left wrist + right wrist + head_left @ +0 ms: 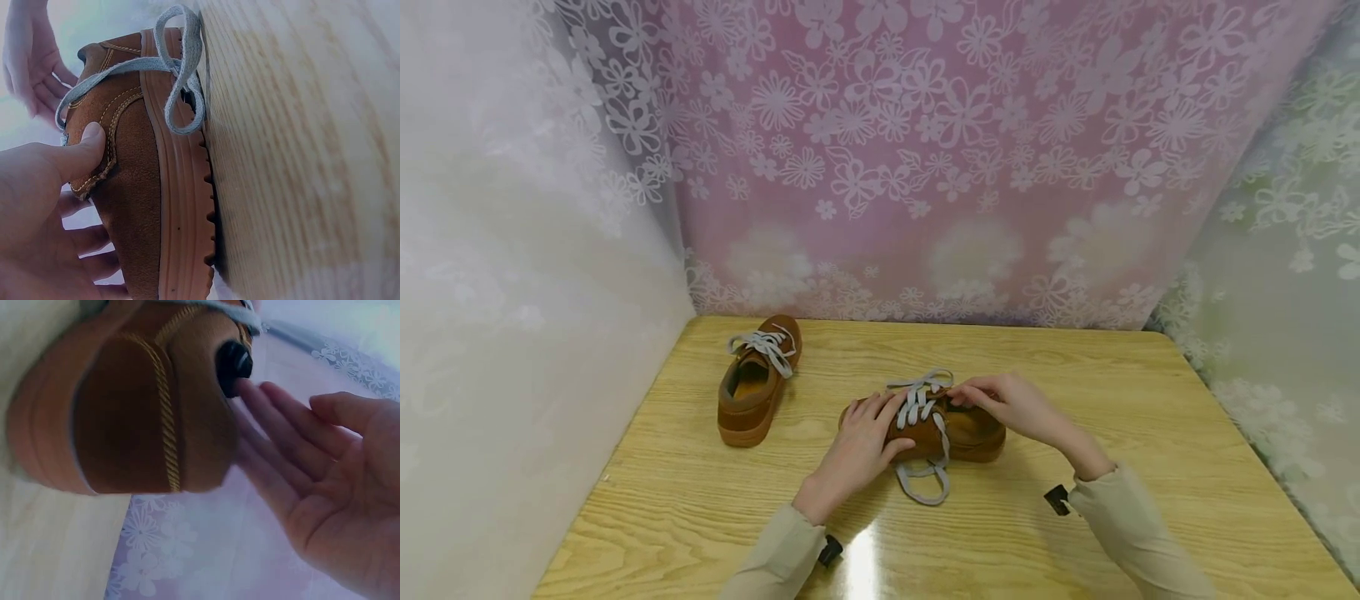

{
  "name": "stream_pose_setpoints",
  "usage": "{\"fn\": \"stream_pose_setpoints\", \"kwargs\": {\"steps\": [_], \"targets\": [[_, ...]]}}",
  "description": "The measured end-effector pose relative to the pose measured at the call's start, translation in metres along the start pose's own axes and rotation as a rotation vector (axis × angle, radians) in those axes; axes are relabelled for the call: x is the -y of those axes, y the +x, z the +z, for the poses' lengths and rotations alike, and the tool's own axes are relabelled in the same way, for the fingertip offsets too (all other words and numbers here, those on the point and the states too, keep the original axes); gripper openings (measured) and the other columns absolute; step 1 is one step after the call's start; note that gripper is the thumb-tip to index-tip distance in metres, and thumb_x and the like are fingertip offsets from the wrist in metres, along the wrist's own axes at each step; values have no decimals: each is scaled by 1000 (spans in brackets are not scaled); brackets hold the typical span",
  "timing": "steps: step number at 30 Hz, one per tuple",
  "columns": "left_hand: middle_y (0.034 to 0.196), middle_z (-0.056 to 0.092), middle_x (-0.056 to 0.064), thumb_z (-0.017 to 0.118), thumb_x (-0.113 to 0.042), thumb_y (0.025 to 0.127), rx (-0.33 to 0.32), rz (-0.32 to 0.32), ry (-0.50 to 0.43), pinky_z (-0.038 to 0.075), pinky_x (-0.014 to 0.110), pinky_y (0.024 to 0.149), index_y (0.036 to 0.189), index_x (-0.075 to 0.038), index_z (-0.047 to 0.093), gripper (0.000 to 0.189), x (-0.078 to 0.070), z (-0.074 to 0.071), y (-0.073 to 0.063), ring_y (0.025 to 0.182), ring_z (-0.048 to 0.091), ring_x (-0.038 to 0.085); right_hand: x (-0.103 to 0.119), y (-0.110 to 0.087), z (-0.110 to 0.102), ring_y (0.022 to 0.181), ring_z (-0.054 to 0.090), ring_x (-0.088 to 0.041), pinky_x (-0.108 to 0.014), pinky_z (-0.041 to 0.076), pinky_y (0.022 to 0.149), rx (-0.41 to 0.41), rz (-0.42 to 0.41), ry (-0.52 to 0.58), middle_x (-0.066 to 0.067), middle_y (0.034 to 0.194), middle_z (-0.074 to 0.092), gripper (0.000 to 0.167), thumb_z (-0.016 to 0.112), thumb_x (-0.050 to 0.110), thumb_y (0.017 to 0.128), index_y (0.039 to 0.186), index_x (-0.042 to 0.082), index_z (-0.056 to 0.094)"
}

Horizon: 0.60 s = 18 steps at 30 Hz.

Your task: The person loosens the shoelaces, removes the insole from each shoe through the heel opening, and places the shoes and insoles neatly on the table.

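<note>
A brown lace-up shoe (pixel 973 429) stands on its sole on the table, toe to the left. My left hand (pixel 863 437) holds it across the front, with the thumb on the near side and the other fingers over the far side, as the left wrist view shows. Its grey laces (pixel 917 406) are threaded, and a loose loop (pixel 925 500) lies on the near tabletop. At the shoe's opening is my right hand (pixel 1018 407). In the right wrist view its fingers (pixel 294 434) reach fairly straight to the collar, thumb apart; their tips are partly hidden.
A matching brown shoe (pixel 752 412) with grey laces stands at the back left, toe pointing away. Both rest on a wood-grain table (pixel 1075 542). Floral curtains (pixel 910 167) hang behind and at the sides. A small black device sits at each wrist.
</note>
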<state>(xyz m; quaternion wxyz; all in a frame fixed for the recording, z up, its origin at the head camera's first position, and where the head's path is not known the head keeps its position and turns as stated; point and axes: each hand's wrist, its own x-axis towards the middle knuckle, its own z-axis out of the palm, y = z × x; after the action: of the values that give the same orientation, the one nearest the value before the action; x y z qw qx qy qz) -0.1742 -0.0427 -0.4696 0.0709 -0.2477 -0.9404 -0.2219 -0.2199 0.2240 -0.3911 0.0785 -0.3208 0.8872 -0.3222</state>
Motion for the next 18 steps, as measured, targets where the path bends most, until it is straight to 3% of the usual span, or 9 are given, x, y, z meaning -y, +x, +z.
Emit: {"fn": "stream_pose_setpoints", "kwargs": {"steps": [5, 10, 12, 14, 18], "targets": [[152, 47, 16, 59, -46, 100, 7, -4, -2, 32, 61, 115, 158, -16, 36, 70, 0, 1, 0, 143, 41, 41, 3, 11, -17, 110, 69, -29, -46, 55, 96, 212, 95, 27, -12, 121, 73, 41, 40, 24, 112, 127, 0, 70], [151, 47, 16, 60, -46, 99, -2, 0, -7, 33, 62, 114, 158, -16, 36, 71, 0, 1, 1, 142, 41, 41, 9, 26, -24, 107, 70, -30, -44, 57, 91, 359, 169, -29, -16, 120, 72, 43, 38, 22, 112, 124, -3, 70], [151, 48, 15, 60, -45, 99, -9, 4, -7, 34, 62, 114, 158, -16, 36, 71, 0, 1, 1, 141, 42, 41, 12, 31, -25, 101, 71, -28, -41, 59, 85, 390, 192, -56, -15, 114, 74, 41, 40, 21, 111, 120, -4, 72], [150, 48, 14, 61, -45, 99, -13, 6, -5, 35, 62, 113, 158, -16, 36, 71, -1, 2, 1, 141, 43, 40, 16, 36, -24, 84, 70, -22, -35, 57, 75, 409, 221, -87, -9, 97, 75, 41, 41, 21, 110, 103, -2, 74], [150, 48, 13, 61, -45, 99, -10, 11, 0, 35, 61, 113, 158, -15, 37, 71, 0, 1, 1, 141, 43, 40, 22, 43, -19, 53, 41, -10, -26, 37, 57, 459, 245, -155, 4, 60, 49, 44, 41, 20, 109, 67, 13, 54]]}}
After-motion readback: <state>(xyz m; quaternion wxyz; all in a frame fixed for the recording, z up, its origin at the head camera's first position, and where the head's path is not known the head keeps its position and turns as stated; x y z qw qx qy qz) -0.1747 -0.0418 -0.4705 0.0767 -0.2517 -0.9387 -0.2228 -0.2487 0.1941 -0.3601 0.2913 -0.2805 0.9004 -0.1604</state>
